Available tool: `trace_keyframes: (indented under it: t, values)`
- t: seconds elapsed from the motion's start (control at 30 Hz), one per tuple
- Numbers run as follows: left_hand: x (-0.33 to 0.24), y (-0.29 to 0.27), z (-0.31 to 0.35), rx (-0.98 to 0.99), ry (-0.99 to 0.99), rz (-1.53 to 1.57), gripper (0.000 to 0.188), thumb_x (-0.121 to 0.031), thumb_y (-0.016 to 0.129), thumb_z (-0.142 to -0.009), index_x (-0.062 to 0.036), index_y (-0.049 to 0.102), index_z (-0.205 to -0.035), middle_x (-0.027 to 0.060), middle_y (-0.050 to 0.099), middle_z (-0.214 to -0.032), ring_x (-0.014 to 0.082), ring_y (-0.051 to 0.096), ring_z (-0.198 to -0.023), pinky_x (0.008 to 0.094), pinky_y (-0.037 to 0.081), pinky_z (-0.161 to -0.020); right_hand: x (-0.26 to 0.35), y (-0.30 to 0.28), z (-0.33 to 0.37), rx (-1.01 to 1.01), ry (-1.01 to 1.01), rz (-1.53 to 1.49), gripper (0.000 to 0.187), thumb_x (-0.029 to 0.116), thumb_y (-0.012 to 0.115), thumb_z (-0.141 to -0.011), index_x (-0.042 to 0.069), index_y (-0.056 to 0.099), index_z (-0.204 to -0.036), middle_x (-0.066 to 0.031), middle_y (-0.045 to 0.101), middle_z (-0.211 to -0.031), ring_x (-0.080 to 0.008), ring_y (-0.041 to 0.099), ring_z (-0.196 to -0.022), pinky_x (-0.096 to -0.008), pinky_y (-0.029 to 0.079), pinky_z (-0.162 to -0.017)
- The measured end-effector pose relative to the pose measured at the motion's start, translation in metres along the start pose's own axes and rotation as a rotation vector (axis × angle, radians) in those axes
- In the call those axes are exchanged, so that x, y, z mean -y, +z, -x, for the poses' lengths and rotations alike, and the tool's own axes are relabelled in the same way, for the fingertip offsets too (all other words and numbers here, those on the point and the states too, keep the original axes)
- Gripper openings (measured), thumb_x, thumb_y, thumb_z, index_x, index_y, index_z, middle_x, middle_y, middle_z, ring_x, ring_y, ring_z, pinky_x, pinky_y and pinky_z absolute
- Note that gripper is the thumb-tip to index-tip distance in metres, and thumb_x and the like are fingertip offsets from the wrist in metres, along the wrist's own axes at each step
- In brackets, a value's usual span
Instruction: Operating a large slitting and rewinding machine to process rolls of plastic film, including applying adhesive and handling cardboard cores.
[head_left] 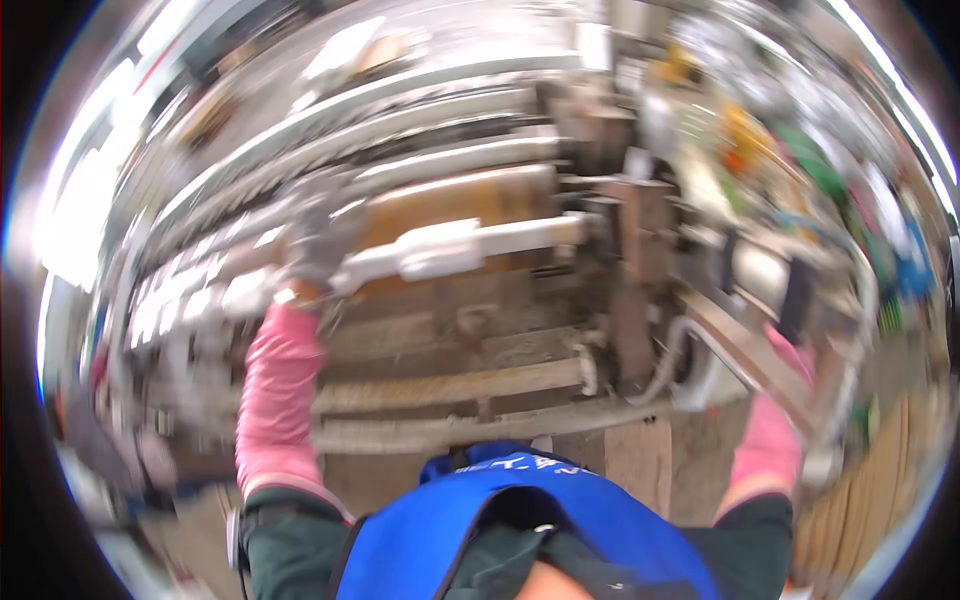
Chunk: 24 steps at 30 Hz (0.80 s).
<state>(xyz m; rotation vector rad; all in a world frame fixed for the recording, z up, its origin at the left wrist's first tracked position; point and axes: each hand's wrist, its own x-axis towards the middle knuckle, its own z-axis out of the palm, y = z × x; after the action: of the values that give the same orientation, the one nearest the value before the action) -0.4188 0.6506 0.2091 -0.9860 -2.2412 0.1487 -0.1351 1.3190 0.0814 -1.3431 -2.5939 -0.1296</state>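
My left hand [320, 240], in a grey glove, reaches over the rollers of a long machine. It lies at the near end of a white bar with a thicker middle [440, 248], and blur hides whether it touches the bar. Motion smears its fingers. A tan-brown roller [465, 208] runs just behind that bar. Pink sleeves cover both forearms. On the right, my other forearm [768, 440] goes up behind a metal bracket [745, 355] at the machine's end. My right hand is hidden there or lost in blur beside dark parts.
More pale rollers [450, 155] lie farther back, across the machine. A brown upright frame [645, 240] stands at its right end, with a curved pipe [865, 300] beyond. Clear, green and orange items [770, 140] crowd the far right. Stacked brown cardboard [870, 490] stands at the lower right.
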Motion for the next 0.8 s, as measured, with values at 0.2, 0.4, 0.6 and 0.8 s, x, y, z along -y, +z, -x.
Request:
trace_keyframes:
  t: [0.2, 0.4, 0.6, 0.8]
  values:
    - [-0.127, -0.062, 0.012, 0.097, -0.153, 0.799, 0.015, -0.017, 0.070, -0.072, -0.0130, 0.064, -0.085, 0.0043, 0.065, -0.088, 0.0230, 0.061, -0.091, 0.0385, 0.046, -0.082, -0.015, -0.025, -0.006, -0.115, -0.083, -0.141, 0.040, 0.021, 0.051, -0.088, 0.005, 0.051, -0.124, -0.0171, 0.063, -0.107, -0.0294, 0.063, -0.090, -0.0382, 0.050, -0.074]
    - [-0.119, -0.065, 0.081, 0.326, -0.304, 0.855, 0.009, -0.019, 0.068, -0.078, -0.0122, 0.068, -0.083, 0.0057, 0.066, -0.086, 0.0240, 0.062, -0.088, 0.0364, 0.046, -0.080, -0.023, -0.010, 0.130, -0.131, -0.009, -0.256, 0.043, 0.022, 0.049, -0.091, 0.004, 0.046, -0.129, -0.0177, 0.061, -0.111, -0.0285, 0.063, -0.090, -0.0379, 0.050, -0.073]
    - [-0.050, -0.066, 0.091, 0.201, -0.262, 0.960, 0.008, -0.016, 0.067, -0.079, -0.0091, 0.069, -0.082, 0.0078, 0.067, -0.084, 0.0258, 0.063, -0.081, 0.0360, 0.049, -0.075, 0.016, 0.079, 0.374, 0.444, 0.909, -1.458, 0.026, 0.027, 0.044, -0.091, 0.005, 0.056, -0.099, -0.0030, 0.049, -0.068, -0.0150, 0.046, -0.052, -0.0325, 0.042, -0.047]
    - [-0.019, -0.054, 0.162, 0.526, -0.102, 1.535, 0.034, -0.027, 0.064, -0.084, -0.0027, 0.061, -0.108, 0.0171, 0.064, -0.100, 0.0294, 0.062, -0.095, 0.0376, 0.048, -0.084, 0.298, -0.121, 0.440, 0.559, -0.067, -1.516, 0.011, 0.011, 0.050, -0.091, 0.004, 0.049, -0.099, 0.0003, 0.046, -0.061, -0.0087, 0.048, -0.050, -0.0239, 0.038, -0.043]
